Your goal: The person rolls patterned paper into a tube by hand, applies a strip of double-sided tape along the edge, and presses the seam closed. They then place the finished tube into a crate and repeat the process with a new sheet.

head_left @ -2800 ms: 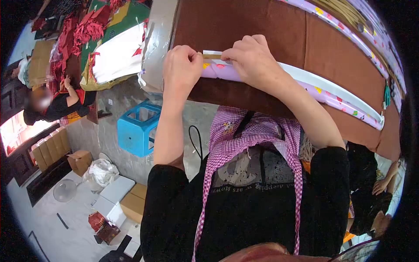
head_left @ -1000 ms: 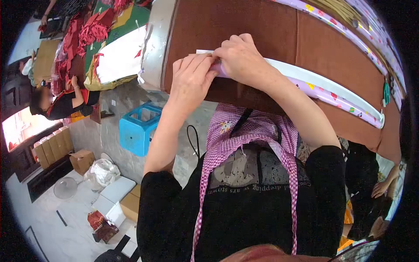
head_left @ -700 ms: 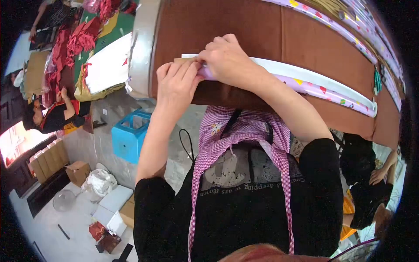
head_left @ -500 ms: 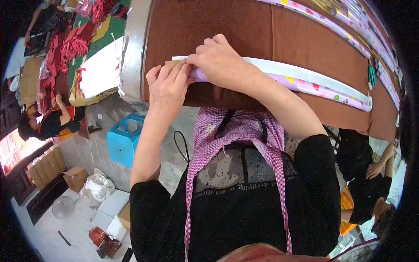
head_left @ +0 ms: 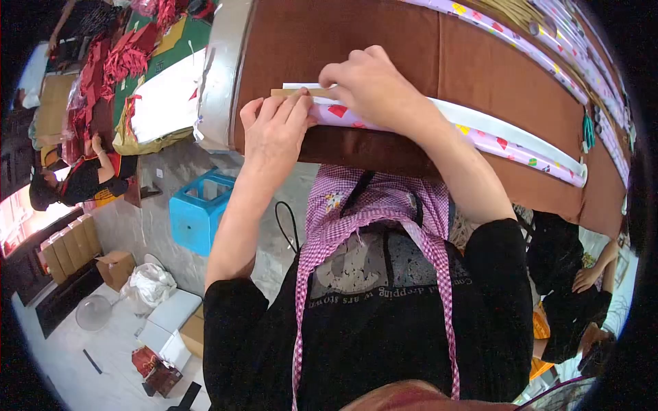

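A long roll of purple patterned paper (head_left: 507,146) with a white inner side lies along the near edge of the brown table cover (head_left: 343,27). My left hand (head_left: 277,127) grips the roll's left end, its fingers curled over the paper. A narrow tan strip (head_left: 319,92) lies along the paper's top edge there. Just right of it, my right hand (head_left: 367,82) is bent over the strip and the white edge, fingers pressed together; what its fingertips hold is hidden.
More patterned rolls (head_left: 521,42) lie at the table's far right, near green-handled scissors (head_left: 588,130). A blue stool (head_left: 195,212) stands on the floor left of my body. One person (head_left: 79,178) is at the left, another (head_left: 569,274) at the right.
My right hand has moved slightly right and away from my left hand, uncovering more of the patterned roll and the tan strip. The view has shifted a little.
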Available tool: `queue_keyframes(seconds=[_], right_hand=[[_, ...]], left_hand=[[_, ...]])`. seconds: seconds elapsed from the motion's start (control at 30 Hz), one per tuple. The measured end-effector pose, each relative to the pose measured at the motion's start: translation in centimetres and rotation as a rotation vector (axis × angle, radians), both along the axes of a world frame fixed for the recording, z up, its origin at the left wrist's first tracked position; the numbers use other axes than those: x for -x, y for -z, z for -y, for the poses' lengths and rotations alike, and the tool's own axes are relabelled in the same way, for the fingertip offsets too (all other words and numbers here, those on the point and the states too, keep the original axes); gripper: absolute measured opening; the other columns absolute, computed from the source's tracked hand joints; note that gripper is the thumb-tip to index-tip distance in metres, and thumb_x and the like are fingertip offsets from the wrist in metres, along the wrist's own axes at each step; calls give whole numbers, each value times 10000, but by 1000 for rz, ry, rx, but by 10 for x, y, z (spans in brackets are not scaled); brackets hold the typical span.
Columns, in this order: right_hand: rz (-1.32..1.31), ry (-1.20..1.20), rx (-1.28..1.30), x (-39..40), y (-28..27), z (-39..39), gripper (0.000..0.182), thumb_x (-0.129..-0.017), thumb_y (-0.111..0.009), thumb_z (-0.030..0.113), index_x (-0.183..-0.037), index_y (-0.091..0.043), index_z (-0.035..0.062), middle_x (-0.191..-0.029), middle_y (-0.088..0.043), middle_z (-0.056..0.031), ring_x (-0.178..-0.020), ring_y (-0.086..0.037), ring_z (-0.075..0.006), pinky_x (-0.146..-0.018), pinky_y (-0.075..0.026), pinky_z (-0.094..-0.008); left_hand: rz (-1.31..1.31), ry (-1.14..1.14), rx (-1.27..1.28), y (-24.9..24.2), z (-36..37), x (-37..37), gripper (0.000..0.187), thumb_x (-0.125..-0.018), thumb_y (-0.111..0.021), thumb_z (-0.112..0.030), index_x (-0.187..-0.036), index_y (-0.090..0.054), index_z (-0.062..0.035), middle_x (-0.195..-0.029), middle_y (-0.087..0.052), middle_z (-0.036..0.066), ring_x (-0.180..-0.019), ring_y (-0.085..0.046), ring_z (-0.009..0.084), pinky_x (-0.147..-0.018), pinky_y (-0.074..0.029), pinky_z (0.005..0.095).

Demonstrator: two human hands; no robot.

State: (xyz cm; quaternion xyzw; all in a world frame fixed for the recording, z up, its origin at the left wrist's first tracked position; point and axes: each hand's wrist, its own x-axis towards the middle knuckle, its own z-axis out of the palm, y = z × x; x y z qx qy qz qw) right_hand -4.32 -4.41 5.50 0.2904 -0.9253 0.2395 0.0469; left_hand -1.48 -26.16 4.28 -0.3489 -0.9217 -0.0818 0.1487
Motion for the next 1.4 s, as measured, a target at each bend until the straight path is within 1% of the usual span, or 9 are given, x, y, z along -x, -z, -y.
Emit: queue_keyframes(seconds=[0.17,0.2,0.23,0.33,0.6,0.73,0.8,0.93,1.4], right_hand=[[272,23,136,1,-6,-33,141,-860,-585,116,-949,-682,65,-852,-684,-127,-796,-636,-323,-743,-492,-371],[388,60,253,-4,-9,-41,149,-866,-582,105,-974,-659,36,-821,-674,-119,-732,-650,-270,-653,-500,-321],[390,68,252,-10,-15,-51,149,-866,-582,105,-974,-659,36,-821,-674,-119,-732,-650,-270,-653,-500,-321],[644,114,435,-33,-30,-88,115,-877,-610,65,-975,-641,13,-809,-614,-25,-774,-565,-86,-702,-466,-248],[735,295,482,-70,-37,-180,95,-879,-622,29,-960,-650,-10,-906,-633,0,-850,-571,-71,-760,-468,-241],[724,398,352,-78,-39,-196,103,-875,-633,37,-963,-673,5,-871,-627,-22,-829,-577,-97,-742,-471,-261],[472,261,279,-80,-22,-198,105,-864,-630,41,-948,-678,-1,-843,-626,-69,-807,-600,-170,-737,-477,-298],[317,286,169,-80,-16,-190,101,-848,-641,52,-919,-678,-10,-844,-638,-128,-823,-618,-290,-752,-490,-365],[215,276,3,-81,-12,-186,88,-844,-628,64,-893,-691,25,-839,-648,-99,-801,-601,-297,-790,-432,-376]], left_hand=[[-8,-9,10,-2,-2,-2,354,-810,-729,-204,-1133,-634,-93,-1144,-679,4,-1009,-585,175,-922,-364,410],[-23,-9,19,-2,0,-2,356,-809,-731,-204,-1134,-634,-98,-1139,-681,1,-1002,-585,176,-914,-366,407],[-21,-2,16,-3,1,-3,356,-809,-731,-204,-1134,-634,-98,-1139,-681,1,-1002,-585,176,-914,-366,407],[-34,-13,11,-4,1,-9,357,-811,-734,-197,-1139,-628,-102,-1156,-678,5,-1001,-589,181,-905,-371,401],[-7,-5,28,-2,2,-12,387,-808,-734,-158,-1171,-622,-89,-1185,-682,23,-1006,-601,191,-917,-366,406],[0,-2,40,-2,4,-12,414,-800,-735,-155,-1193,-622,-88,-1228,-668,23,-1012,-603,194,-930,-357,405],[4,3,43,-1,6,-12,422,-802,-734,-160,-1202,-620,-86,-1236,-664,25,-1018,-602,194,-936,-354,406],[17,-1,65,-3,5,-12,439,-803,-734,-161,-1219,-617,-82,-1259,-652,25,-1036,-598,197,-960,-345,405],[41,-10,78,-3,4,-11,463,-788,-744,-133,-1230,-614,-86,-1276,-644,24,-1050,-594,203,-966,-344,399]])
